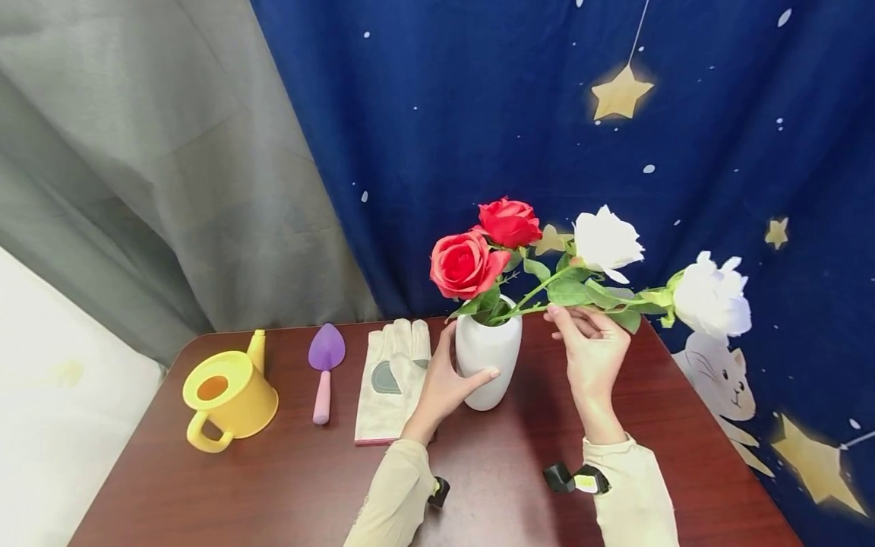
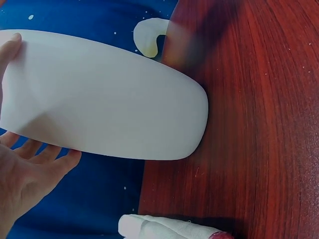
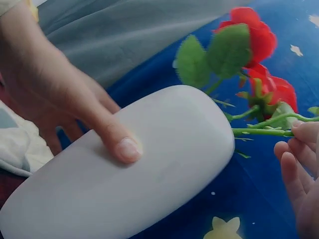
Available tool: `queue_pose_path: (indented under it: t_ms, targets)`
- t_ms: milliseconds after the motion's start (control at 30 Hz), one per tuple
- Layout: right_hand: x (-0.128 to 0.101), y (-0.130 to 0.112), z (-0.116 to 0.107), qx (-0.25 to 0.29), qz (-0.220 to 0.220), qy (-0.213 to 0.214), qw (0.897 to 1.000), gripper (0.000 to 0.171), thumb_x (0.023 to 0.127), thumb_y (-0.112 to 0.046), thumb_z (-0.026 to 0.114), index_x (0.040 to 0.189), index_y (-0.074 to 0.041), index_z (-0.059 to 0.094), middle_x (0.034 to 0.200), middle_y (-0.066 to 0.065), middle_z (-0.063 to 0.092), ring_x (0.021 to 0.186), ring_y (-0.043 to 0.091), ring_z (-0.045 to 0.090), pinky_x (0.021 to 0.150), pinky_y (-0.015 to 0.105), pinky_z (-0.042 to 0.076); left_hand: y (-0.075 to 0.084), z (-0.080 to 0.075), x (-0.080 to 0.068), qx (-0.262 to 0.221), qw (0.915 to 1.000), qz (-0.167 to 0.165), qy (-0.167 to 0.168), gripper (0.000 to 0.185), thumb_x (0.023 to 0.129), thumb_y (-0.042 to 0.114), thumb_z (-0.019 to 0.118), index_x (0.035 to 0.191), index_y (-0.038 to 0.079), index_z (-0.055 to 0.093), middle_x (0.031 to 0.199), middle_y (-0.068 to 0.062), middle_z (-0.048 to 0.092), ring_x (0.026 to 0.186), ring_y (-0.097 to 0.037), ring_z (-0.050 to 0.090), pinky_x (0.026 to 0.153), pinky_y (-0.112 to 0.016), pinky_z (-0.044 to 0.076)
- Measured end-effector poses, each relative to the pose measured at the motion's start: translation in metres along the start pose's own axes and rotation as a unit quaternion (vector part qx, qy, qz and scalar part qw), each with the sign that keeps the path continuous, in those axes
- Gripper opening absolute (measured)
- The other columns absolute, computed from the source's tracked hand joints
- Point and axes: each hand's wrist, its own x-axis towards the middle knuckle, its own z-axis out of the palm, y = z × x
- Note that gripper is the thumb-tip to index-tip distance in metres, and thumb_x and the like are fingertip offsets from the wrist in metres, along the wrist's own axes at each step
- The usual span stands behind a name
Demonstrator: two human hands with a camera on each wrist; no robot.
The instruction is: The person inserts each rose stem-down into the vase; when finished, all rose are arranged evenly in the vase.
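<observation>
My left hand grips a white vase, its thumb across the front and the other fingers around the left side. Two red roses stand in the vase and lean left, with green leaves at the mouth. My right hand pinches a green stem just outside the vase mouth, between thumb and fingertips. That stem runs right to a white flower. Another white flower leans to the right out of the vase, above the right hand. The lower stem ends are hidden inside the vase.
On the brown table left of the vase lie pale work gloves and a small trowel with a purple blade and pink handle. Farther left stands a yellow watering can. Blue and grey curtains hang behind the table's back edge.
</observation>
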Motion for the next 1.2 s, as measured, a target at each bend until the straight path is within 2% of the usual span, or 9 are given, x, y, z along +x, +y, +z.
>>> queue_pose_path:
  t_ms: [167,233,367,467,567,700,900,1100,1200]
  targets:
    - [-0.008,-0.007,0.013,-0.052,-0.004,-0.026,0.998,0.012,0.076,0.01,0.07,0.084,0.018,0.065,0.068,0.009,0.067,0.06,0.011,0.064,0.051,0.02,0.049,0.0,0.002,0.0,0.007,1.0,0.0,-0.004,0.085,0.07,0.017,0.083,0.139,0.006,0.034,0.134,-0.009,0.045,0.117,-0.023,0.047,0.097,-0.038,0.039]
    - [-0.013,-0.011,0.019,-0.096,-0.006,-0.042,0.995,0.011,0.076,0.009,0.07,0.083,0.017,0.066,0.068,0.013,0.067,0.059,0.008,0.063,0.052,0.018,0.048,-0.001,0.002,0.0,0.008,1.0,-0.003,-0.005,0.085,0.07,0.017,0.083,0.139,0.006,0.033,0.134,-0.009,0.045,0.117,-0.023,0.047,0.096,-0.038,0.039]
    - [-0.021,-0.015,0.028,-0.209,-0.02,-0.063,0.976,0.009,0.074,0.004,0.075,0.075,0.01,0.068,0.061,0.016,0.062,0.053,0.005,0.055,0.052,0.014,0.043,0.0,0.003,-0.001,0.006,0.9999,-0.005,-0.009,0.086,0.07,0.017,0.083,0.139,0.006,0.033,0.132,-0.009,0.046,0.114,-0.023,0.049,0.094,-0.039,0.041]
    - [-0.022,-0.006,0.026,-0.263,-0.03,-0.068,0.962,0.013,0.074,-0.004,0.078,0.069,0.003,0.067,0.058,0.011,0.055,0.054,0.011,0.048,0.052,0.016,0.036,0.0,0.004,0.0,0.006,0.9999,-0.005,-0.011,0.087,0.07,0.018,0.083,0.14,0.006,0.032,0.132,-0.009,0.046,0.113,-0.022,0.05,0.093,-0.039,0.041]
    - [-0.021,0.008,0.017,-0.266,0.001,-0.09,0.96,0.018,0.074,-0.013,0.08,0.075,-0.002,0.065,0.067,0.009,0.051,0.058,0.014,0.043,0.052,0.019,0.032,-0.017,0.008,0.002,0.009,0.9999,-0.004,-0.006,0.091,0.069,0.023,0.084,0.141,0.01,0.031,0.133,-0.007,0.045,0.113,-0.021,0.05,0.093,-0.039,0.042]
    - [-0.026,0.013,0.005,-0.243,0.079,-0.111,0.96,0.027,0.075,-0.018,0.079,0.09,-0.002,0.062,0.075,0.007,0.051,0.059,0.01,0.044,0.05,0.019,0.033,-0.04,0.014,0.007,0.016,0.9999,0.0,0.0,0.093,0.067,0.033,0.084,0.142,0.019,0.031,0.133,-0.001,0.046,0.113,-0.019,0.049,0.092,-0.04,0.042]
    - [-0.032,0.005,-0.008,-0.225,0.139,-0.107,0.958,0.029,0.078,-0.017,0.076,0.097,-0.001,0.061,0.068,0.005,0.049,0.062,0.012,0.047,0.053,0.02,0.037,-0.041,0.016,0.008,0.02,0.9998,0.003,0.001,0.092,0.067,0.039,0.083,0.141,0.023,0.031,0.131,0.004,0.046,0.113,-0.016,0.048,0.092,-0.037,0.042]
    - [-0.042,0.006,-0.027,-0.234,0.193,-0.133,0.943,0.032,0.083,-0.009,0.07,0.111,-0.005,0.056,0.086,0.007,0.054,0.071,0.01,0.053,0.055,0.021,0.043,-0.04,0.016,0.008,0.026,0.9996,-0.01,-0.004,0.094,0.066,0.042,0.083,0.141,0.022,0.03,0.131,0.005,0.045,0.113,-0.013,0.048,0.093,-0.036,0.042]
    - [-0.049,0.014,-0.045,-0.214,0.203,-0.15,0.944,0.035,0.084,0.003,0.063,0.118,-0.002,0.053,0.099,0.008,0.055,0.075,0.008,0.057,0.054,0.024,0.048,-0.037,0.016,0.008,0.037,0.9992,-0.012,-0.009,0.096,0.066,0.043,0.082,0.142,0.021,0.028,0.132,0.005,0.044,0.115,-0.012,0.046,0.095,-0.038,0.04]
